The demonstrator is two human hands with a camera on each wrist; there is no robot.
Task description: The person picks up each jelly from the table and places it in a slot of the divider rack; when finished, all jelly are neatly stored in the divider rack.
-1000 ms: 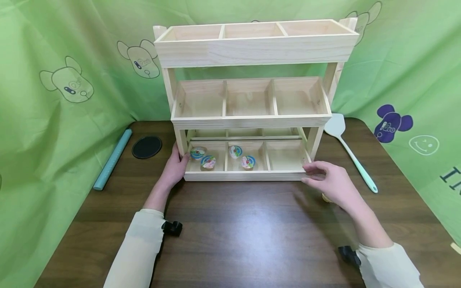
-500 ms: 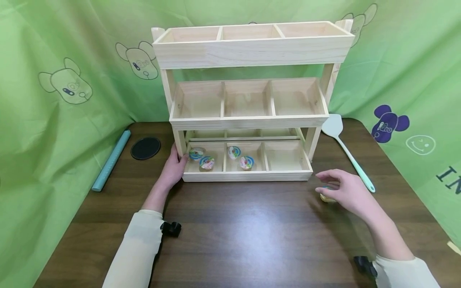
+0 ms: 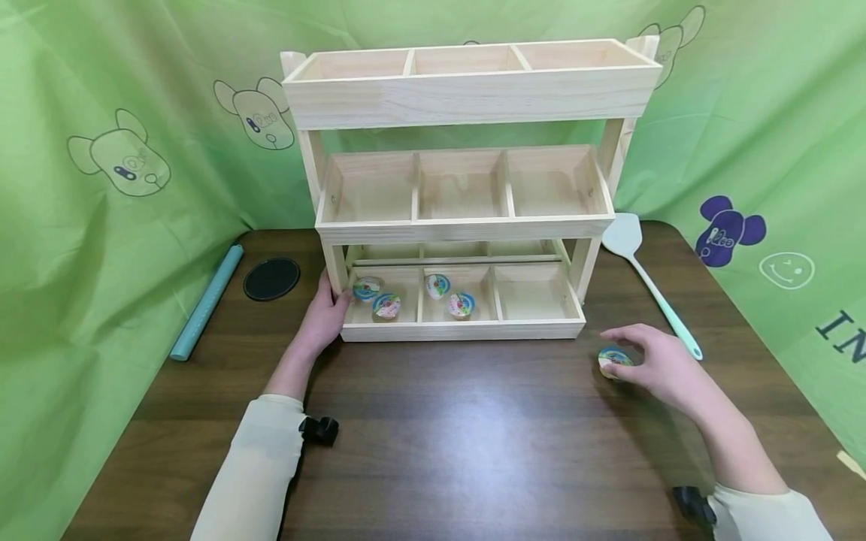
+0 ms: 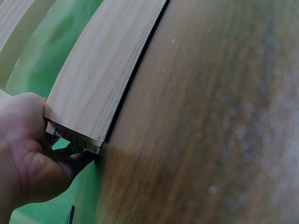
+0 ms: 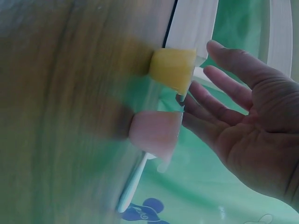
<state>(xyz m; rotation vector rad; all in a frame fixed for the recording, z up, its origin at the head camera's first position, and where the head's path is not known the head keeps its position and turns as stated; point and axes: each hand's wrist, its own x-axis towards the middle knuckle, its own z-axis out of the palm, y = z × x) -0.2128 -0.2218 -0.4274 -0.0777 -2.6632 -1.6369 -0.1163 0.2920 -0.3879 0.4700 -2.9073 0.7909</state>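
A three-tier wooden rack stands on the table, each tier split into three compartments. My left hand grips the left end of its bottom tier; the left wrist view has the hand at the board's end, some fingers hidden behind it. Small jelly cups with printed lids, one pair left and one pair in the middle, lie in the bottom tier. Right of the rack, my right hand hovers over a jelly cup, fingers apart. The right wrist view shows a yellow cup and a pink cup beside the fingers.
A pale spatula lies right of the rack, beyond my right hand. To the left are a black round disc and a light blue rod. Green printed cloth hangs around the table's back and sides.
My right hand has moved right, away from the rack's lower right corner, to the jelly cup on the table. My left hand has stayed at the rack's left end.
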